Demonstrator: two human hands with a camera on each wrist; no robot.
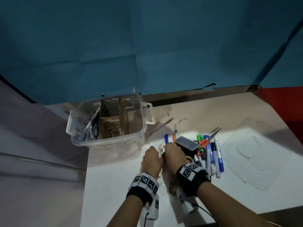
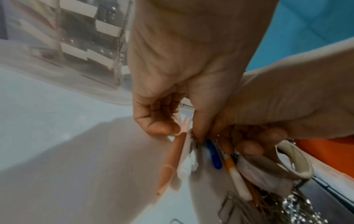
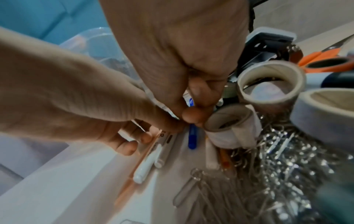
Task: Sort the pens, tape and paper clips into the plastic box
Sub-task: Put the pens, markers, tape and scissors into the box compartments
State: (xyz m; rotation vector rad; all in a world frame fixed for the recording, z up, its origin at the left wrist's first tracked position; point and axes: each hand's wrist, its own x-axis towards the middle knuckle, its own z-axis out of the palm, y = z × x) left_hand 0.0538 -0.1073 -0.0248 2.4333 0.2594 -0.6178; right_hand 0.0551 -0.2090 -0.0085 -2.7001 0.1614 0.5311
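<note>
We are bending our left hand and right hand down to pinch pens beside the plastic box, gathering several together.

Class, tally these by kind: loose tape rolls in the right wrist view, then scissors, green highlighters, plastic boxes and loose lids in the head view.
Loose tape rolls: 3
Scissors: 1
Green highlighter: 1
Plastic box: 1
Lid: 1
Total: 7
</note>
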